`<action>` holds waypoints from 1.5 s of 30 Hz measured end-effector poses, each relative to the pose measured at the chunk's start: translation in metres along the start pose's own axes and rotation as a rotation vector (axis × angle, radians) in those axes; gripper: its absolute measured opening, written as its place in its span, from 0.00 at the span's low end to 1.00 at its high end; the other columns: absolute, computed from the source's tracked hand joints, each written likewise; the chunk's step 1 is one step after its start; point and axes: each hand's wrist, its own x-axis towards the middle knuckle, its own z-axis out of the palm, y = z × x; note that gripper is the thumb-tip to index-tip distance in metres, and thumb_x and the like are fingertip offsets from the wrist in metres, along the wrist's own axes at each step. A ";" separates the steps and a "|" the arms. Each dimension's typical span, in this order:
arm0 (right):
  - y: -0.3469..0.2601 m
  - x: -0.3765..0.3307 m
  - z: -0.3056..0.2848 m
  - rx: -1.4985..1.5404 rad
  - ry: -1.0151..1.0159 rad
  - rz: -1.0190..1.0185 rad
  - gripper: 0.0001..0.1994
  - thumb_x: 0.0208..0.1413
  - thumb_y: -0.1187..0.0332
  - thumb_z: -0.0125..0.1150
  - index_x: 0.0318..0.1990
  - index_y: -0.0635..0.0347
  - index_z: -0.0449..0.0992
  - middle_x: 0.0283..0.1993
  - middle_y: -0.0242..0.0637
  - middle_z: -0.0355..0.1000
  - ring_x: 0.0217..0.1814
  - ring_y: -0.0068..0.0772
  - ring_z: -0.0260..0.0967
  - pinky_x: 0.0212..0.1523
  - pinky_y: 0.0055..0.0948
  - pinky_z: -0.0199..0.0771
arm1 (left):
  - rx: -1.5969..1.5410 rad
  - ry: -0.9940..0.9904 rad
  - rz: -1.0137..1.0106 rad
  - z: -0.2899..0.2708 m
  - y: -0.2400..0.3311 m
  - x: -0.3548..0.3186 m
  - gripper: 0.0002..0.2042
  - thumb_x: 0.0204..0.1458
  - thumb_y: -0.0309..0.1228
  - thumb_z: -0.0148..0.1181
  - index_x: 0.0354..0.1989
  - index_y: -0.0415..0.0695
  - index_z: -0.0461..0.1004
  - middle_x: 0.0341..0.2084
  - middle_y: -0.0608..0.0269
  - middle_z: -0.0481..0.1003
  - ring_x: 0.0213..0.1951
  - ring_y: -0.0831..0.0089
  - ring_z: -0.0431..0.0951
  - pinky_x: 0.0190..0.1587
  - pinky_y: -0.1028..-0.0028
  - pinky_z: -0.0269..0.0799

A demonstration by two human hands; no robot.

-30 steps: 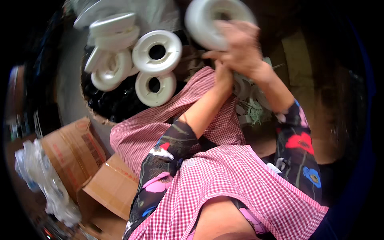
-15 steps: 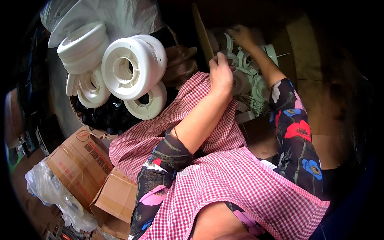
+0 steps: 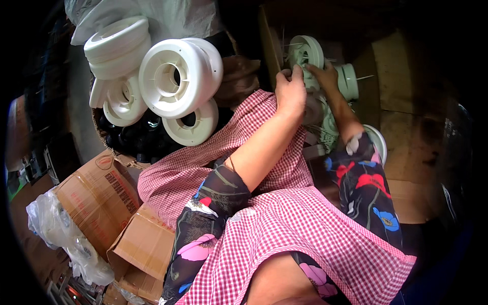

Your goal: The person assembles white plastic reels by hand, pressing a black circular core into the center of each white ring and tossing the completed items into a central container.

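Two hands [image 3: 291,91] [image 3: 324,76], five white round fittings [image 3: 175,76] stacked left, two cardboard boxes [image 3: 99,195]

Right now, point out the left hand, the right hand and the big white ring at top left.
left hand [image 3: 291,92], head view, back of the hand.
right hand [image 3: 325,76], head view, back of the hand.
big white ring [image 3: 175,76], head view, its ribbed front face.

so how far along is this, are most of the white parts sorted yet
Done, seemingly: a stack of white round parts piled at upper left. In hand: the left hand and right hand both rest on a pale ring part in the brown box. Left: several more pale parts lie in that box; the count is unclear.
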 end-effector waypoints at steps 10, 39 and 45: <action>-0.058 -0.133 -0.060 -0.754 0.302 -1.057 0.27 0.34 0.72 0.67 0.49 0.47 0.73 0.53 0.34 0.65 0.59 0.41 0.57 0.58 0.44 0.53 | -0.187 -0.074 0.154 0.009 0.017 -0.013 0.30 0.48 0.42 0.62 0.52 0.31 0.63 0.42 0.48 0.72 0.42 0.63 0.74 0.44 0.68 0.71; 0.052 0.002 -0.116 -0.812 0.250 0.101 0.33 0.44 0.48 0.63 0.54 0.61 0.68 0.50 0.48 0.72 0.54 0.48 0.68 0.53 0.39 0.66 | 1.081 0.579 1.428 -0.202 0.245 0.006 0.23 0.48 0.36 0.59 0.53 0.43 0.67 0.45 0.50 0.73 0.45 0.58 0.74 0.50 0.66 0.68; 0.134 0.065 -0.107 -0.372 0.060 0.251 0.40 0.42 0.44 0.65 0.54 0.70 0.66 0.53 0.54 0.69 0.54 0.49 0.68 0.52 0.38 0.68 | 0.936 0.591 0.499 -0.309 0.325 0.073 0.39 0.44 0.52 0.63 0.59 0.35 0.62 0.53 0.43 0.66 0.54 0.57 0.69 0.56 0.65 0.63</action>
